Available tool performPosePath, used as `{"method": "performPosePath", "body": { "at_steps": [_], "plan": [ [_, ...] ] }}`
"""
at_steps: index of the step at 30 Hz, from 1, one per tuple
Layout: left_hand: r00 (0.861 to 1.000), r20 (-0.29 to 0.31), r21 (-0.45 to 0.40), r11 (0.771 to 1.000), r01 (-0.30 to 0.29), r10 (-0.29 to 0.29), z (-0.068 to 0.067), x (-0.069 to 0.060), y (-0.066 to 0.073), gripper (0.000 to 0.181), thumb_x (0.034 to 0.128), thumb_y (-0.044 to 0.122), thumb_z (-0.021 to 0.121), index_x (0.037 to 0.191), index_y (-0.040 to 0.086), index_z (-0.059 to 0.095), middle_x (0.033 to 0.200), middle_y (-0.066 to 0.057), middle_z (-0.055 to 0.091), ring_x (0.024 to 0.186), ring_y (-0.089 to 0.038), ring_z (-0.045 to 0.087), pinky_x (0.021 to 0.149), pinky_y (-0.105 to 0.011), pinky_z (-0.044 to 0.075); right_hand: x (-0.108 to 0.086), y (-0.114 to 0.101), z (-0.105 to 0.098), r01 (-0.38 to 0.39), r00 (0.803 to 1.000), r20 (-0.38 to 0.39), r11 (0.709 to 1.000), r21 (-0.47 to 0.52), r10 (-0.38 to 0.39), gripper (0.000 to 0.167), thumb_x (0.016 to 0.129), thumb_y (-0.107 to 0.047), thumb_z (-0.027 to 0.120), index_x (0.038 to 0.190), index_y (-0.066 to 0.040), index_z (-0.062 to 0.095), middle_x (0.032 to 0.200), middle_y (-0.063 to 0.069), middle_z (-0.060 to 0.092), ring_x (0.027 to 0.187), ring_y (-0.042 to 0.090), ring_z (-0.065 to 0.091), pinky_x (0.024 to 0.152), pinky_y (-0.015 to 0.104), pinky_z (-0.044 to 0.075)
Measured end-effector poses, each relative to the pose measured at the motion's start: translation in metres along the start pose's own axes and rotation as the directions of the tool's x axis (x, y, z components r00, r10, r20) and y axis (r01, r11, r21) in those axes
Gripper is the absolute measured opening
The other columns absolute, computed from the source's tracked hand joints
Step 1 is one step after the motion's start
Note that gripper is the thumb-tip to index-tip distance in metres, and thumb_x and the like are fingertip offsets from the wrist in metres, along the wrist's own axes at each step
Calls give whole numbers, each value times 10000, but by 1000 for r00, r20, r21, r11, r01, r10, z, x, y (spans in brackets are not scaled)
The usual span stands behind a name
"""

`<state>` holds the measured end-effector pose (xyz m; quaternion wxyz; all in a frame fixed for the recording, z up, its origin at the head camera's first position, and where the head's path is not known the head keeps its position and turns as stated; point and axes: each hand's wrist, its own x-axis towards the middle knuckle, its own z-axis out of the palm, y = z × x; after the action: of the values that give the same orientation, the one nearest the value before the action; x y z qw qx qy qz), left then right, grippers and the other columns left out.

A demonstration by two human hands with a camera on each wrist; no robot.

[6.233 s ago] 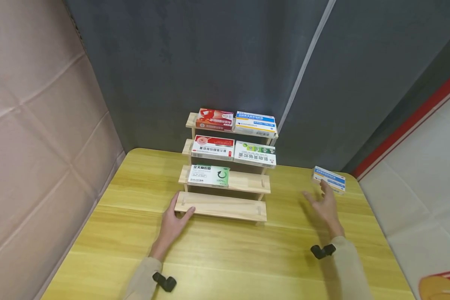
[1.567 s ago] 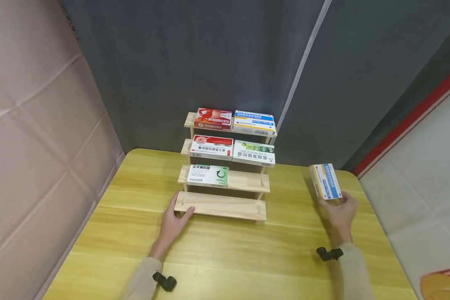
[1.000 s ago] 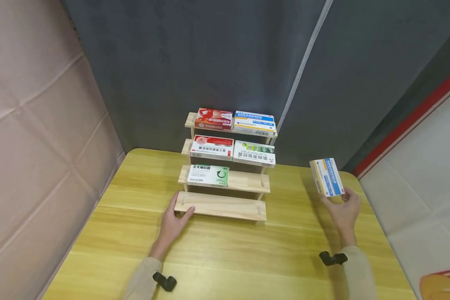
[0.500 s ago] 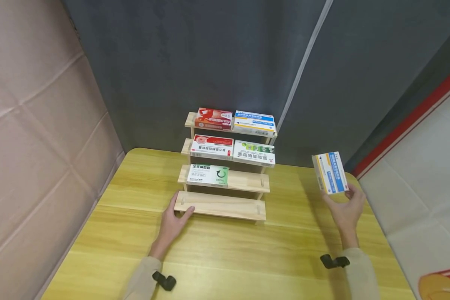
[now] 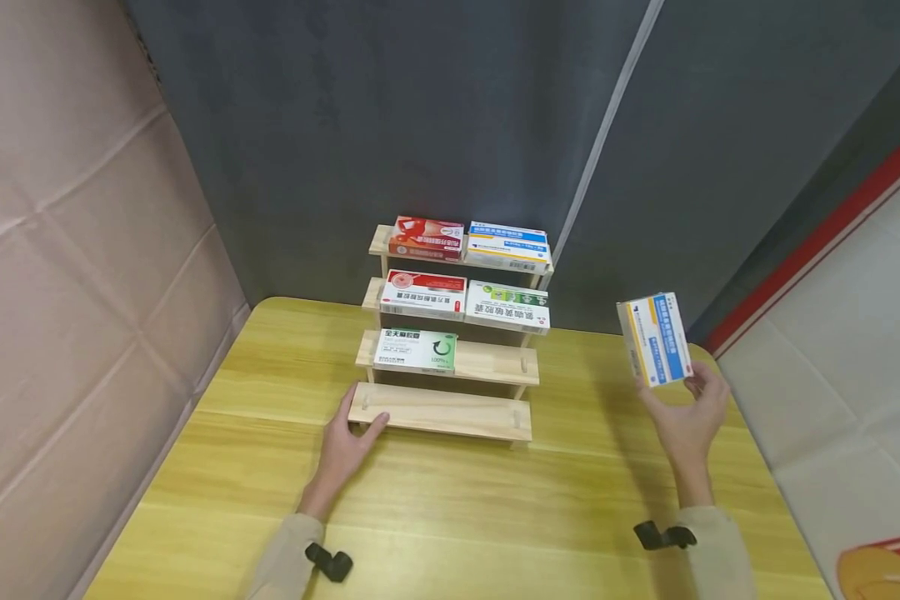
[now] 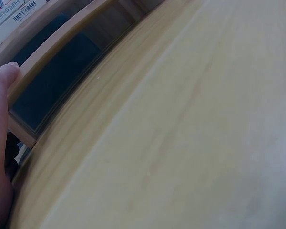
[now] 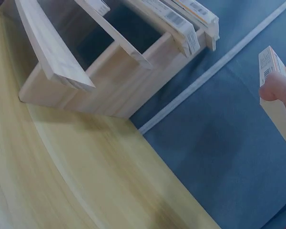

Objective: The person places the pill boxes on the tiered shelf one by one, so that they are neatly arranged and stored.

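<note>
My right hand (image 5: 692,421) holds a blue, white and yellow medicine box (image 5: 656,340) by its lower end, raised above the table's right side. In the right wrist view the thumb presses on the barcoded end of that medicine box (image 7: 271,71). My left hand (image 5: 347,446) grips the left end of the lowest step of a wooden tiered rack (image 5: 442,412), thumb on the front edge. On the rack's third step down lies a green and white medicine box (image 5: 416,350), with bare wood to its right. The lowest step carries nothing.
On the top step sit a red medicine box (image 5: 427,238) and a blue and white one (image 5: 507,247). Below them are a red and white box (image 5: 423,294) and a green-marked white box (image 5: 507,306). A dark curtain (image 5: 390,108) hangs behind the table (image 5: 450,517).
My right hand has picked the blue and white medicine box up off the table, turned it and lifted it higher. My left hand has stayed on the rack.
</note>
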<state>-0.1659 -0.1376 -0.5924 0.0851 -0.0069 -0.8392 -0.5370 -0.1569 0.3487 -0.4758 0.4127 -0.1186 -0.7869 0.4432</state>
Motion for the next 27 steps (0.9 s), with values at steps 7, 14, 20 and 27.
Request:
{"method": "performPosePath", "body": {
  "at_steps": [7,14,20,27],
  "plan": [
    [1000,5,1,1000,1,-1,0,1,0,895,913,460,738,1611,160,264,1556,-219,448,1433,-451,419,1206,-620,316,-11,-43,-3,27,1000,7,996,86,-28,711,670,36,841,1282,179,509,1131,-119,448,1023,52,476,933,96,428],
    [1000,11,2,1000,6,-6,0,0,0,898,917,467,731,1615,168,252,1575,-212,423,1449,-450,395,1212,-624,301,-20,-64,-3,82,996,19,992,99,-84,693,650,51,833,1267,150,534,1161,36,517,1046,37,474,962,117,443],
    [1000,4,-7,1000,5,-5,0,0,-1,893,916,451,738,1614,168,258,1578,-207,421,1458,-444,386,1225,-610,289,-25,-71,-1,170,984,41,979,108,-175,726,622,75,838,1266,187,521,1194,213,526,1091,52,473,993,126,452],
    [1000,7,-1,1000,7,-7,0,0,0,899,914,457,739,1614,163,257,1572,-212,427,1452,-448,392,1220,-614,295,-29,-84,1,212,971,78,965,154,-226,725,601,127,824,1256,202,521,1178,164,522,1111,73,472,1023,117,454]
  ]
}}
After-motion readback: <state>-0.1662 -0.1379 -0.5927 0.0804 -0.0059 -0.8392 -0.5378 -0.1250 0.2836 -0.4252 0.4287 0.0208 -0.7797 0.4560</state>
